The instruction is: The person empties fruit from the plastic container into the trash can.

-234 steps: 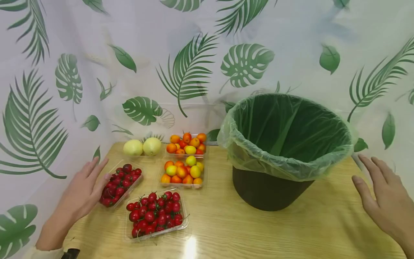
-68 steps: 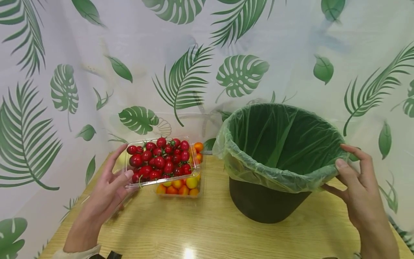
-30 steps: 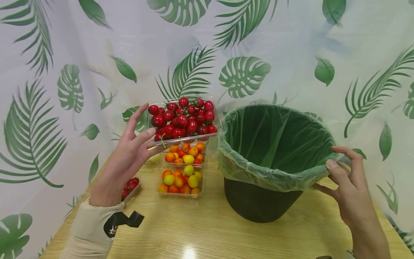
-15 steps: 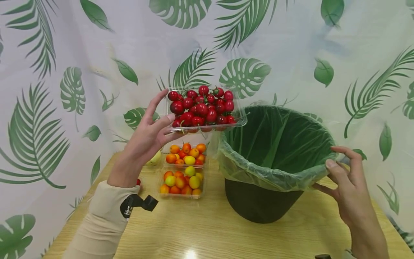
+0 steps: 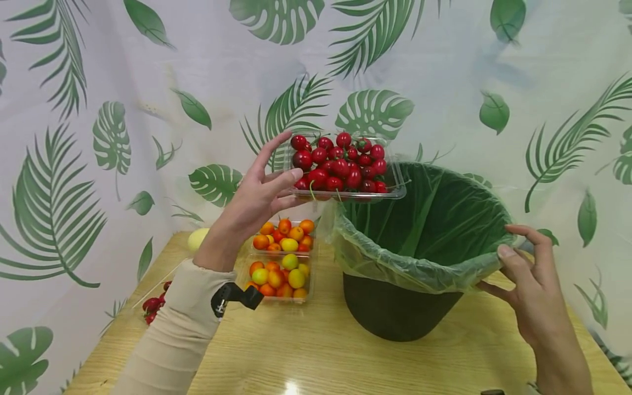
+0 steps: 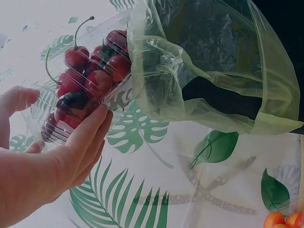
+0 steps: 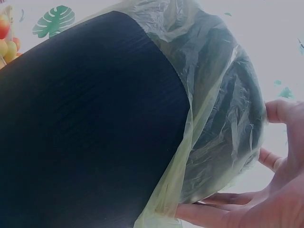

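My left hand (image 5: 264, 192) grips the left end of a clear plastic tray (image 5: 402, 191), thumb at the near side and fingers round the far side and underneath. Red cherry tomatoes (image 5: 340, 167) with green stems fill it. Held up level, the tray overlaps the left rim of a black bin (image 5: 395, 307) in the head view. A thin green liner bag (image 5: 419, 269) is folded over the bin's rim. At the right side of that rim, my right hand (image 5: 535, 285) holds on, thumb and fingers on the bag-covered edge; the right wrist view shows the fingers (image 7: 204, 214) against it.
Two clear boxes of orange and yellow small fruit (image 5: 276, 277) stand left of the bin. Behind my left forearm are a pale green round fruit (image 5: 198, 240) and a partly hidden box of red fruit (image 5: 152, 304). A leaf-patterned curtain (image 5: 212, 66) encloses the wooden table (image 5: 306, 351).
My left hand, bare at first, has taken the tomato tray off the table, raised it and carried it right to the bin. My right hand has come in from the side and taken the rim.
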A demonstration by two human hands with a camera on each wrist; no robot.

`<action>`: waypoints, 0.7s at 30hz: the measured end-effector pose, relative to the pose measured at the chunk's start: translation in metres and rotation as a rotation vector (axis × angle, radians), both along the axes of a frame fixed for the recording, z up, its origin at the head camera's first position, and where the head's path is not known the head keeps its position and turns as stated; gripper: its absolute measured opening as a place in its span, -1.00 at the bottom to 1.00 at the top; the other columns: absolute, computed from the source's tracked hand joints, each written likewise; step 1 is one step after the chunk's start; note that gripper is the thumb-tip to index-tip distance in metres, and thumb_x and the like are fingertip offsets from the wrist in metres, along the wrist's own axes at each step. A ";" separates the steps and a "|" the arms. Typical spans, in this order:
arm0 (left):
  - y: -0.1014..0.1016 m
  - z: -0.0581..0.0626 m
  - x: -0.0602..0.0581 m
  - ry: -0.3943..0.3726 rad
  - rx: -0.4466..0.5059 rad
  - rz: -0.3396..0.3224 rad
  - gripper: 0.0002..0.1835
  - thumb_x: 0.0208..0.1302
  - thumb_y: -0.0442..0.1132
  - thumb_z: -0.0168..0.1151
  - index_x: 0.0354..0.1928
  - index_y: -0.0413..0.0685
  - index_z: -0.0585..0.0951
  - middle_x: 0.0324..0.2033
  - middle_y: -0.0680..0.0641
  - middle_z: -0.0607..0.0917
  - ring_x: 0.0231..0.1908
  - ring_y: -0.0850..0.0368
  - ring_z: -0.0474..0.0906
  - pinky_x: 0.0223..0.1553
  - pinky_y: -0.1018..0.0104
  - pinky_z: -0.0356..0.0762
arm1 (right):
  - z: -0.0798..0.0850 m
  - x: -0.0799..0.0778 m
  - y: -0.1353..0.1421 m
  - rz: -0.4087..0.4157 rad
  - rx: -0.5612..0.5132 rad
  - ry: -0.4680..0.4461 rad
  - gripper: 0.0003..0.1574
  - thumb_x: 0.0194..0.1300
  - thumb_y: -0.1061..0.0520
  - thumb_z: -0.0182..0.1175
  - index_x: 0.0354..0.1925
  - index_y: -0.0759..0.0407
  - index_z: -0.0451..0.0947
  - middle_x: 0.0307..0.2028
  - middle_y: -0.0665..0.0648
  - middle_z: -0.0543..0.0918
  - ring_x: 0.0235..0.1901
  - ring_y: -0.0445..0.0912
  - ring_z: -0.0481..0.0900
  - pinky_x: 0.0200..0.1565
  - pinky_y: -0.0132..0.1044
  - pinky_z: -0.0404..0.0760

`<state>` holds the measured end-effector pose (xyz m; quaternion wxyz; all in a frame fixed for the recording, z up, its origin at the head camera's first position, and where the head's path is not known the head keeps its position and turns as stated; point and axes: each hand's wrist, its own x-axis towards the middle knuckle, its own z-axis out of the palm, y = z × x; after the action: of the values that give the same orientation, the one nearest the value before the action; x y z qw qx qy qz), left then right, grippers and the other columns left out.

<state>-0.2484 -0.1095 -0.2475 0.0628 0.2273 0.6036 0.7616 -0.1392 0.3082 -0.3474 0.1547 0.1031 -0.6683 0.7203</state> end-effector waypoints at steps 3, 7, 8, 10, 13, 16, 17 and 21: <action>0.006 0.001 -0.002 0.033 -0.020 0.012 -0.25 0.44 -0.30 0.23 0.52 0.52 0.27 0.38 -0.24 0.33 0.21 -0.14 0.45 0.15 -0.05 0.60 | 0.001 0.000 0.000 -0.002 0.000 0.003 -0.45 0.64 0.21 -0.10 0.47 -0.09 0.12 -0.02 0.17 0.33 0.02 -0.16 0.57 -0.30 -0.26 0.73; 0.015 0.003 -0.004 0.092 -0.072 0.035 -0.25 0.40 -0.28 0.28 0.52 0.46 0.28 0.41 -0.19 0.29 0.33 -0.15 0.36 0.15 -0.16 0.59 | 0.001 -0.001 0.000 -0.001 0.004 0.004 -0.45 0.64 0.21 -0.11 0.47 -0.09 0.11 0.01 0.21 0.29 0.01 -0.16 0.58 -0.30 -0.25 0.73; 0.017 0.003 -0.004 0.106 -0.091 0.041 -0.25 0.39 -0.27 0.29 0.52 0.45 0.29 0.42 -0.16 0.26 0.35 -0.14 0.33 0.13 -0.16 0.60 | 0.001 -0.001 0.000 -0.001 0.003 0.004 -0.44 0.64 0.21 -0.11 0.47 -0.09 0.11 0.02 0.21 0.28 0.02 -0.16 0.58 -0.30 -0.25 0.73; 0.021 0.005 -0.004 0.132 -0.131 0.053 -0.24 0.38 -0.24 0.32 0.52 0.45 0.29 0.47 -0.06 0.20 0.38 -0.12 0.28 0.11 -0.15 0.62 | 0.001 -0.001 0.000 -0.005 0.006 -0.001 -0.44 0.64 0.20 -0.11 0.48 -0.10 0.11 0.04 0.22 0.27 0.04 -0.16 0.56 -0.30 -0.26 0.73; 0.026 0.009 -0.004 0.159 -0.162 0.059 -0.25 0.36 -0.23 0.35 0.50 0.49 0.32 0.50 0.04 0.15 0.39 -0.09 0.26 0.07 -0.11 0.65 | 0.000 -0.001 0.000 -0.007 0.015 0.000 -0.44 0.64 0.19 -0.10 0.49 -0.09 0.10 0.06 0.22 0.26 0.06 -0.16 0.55 -0.30 -0.26 0.73; 0.029 0.012 -0.006 0.186 -0.168 0.059 -0.25 0.36 -0.25 0.36 0.49 0.48 0.34 0.49 0.00 0.17 0.36 -0.09 0.32 0.03 -0.09 0.68 | -0.001 0.000 0.000 0.002 0.010 0.006 -0.43 0.64 0.19 -0.10 0.49 -0.08 0.10 0.03 0.21 0.28 0.04 -0.15 0.57 -0.29 -0.24 0.74; 0.030 0.012 -0.006 0.199 -0.174 0.060 -0.25 0.36 -0.25 0.36 0.50 0.45 0.34 0.48 -0.03 0.19 0.33 -0.09 0.36 0.01 -0.07 0.69 | -0.001 0.000 0.001 0.006 0.007 0.009 -0.43 0.64 0.19 -0.10 0.49 -0.07 0.10 0.02 0.21 0.30 0.03 -0.14 0.58 -0.29 -0.24 0.74; 0.035 0.012 -0.009 0.263 -0.200 0.056 -0.24 0.36 -0.29 0.34 0.52 0.36 0.32 0.38 -0.14 0.35 0.17 -0.15 0.59 -0.07 -0.02 0.73 | -0.003 0.000 0.001 0.013 -0.002 0.012 -0.43 0.64 0.19 -0.10 0.49 -0.06 0.10 -0.01 0.20 0.32 0.01 -0.14 0.61 -0.29 -0.23 0.74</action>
<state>-0.2572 -0.0750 -0.2353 -0.0158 0.3006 0.6855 0.6629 -0.1392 0.3094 -0.3500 0.1540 0.1116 -0.6660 0.7213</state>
